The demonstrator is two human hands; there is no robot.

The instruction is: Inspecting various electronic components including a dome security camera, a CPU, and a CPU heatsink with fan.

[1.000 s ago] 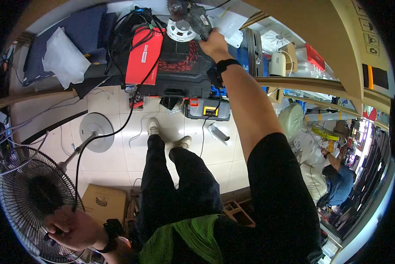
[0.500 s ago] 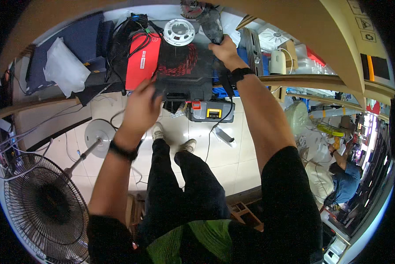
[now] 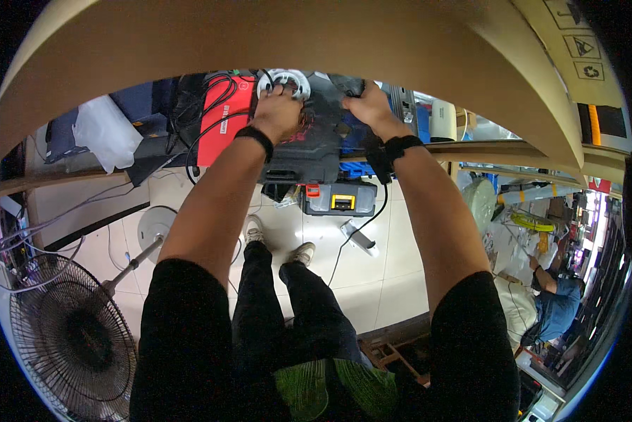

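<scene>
Left hand grips a white wire spool; right hand clasps the dark toolcase's top edge on the table.

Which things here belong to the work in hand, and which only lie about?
In hand:
left hand on white spool
right hand on dark case

Lying about:
red unit
floor fan
grey toolbox
clear plastic bag

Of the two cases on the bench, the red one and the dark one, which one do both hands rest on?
The dark case: left hand and right hand lie on it. The red case sits untouched beside it.
</scene>
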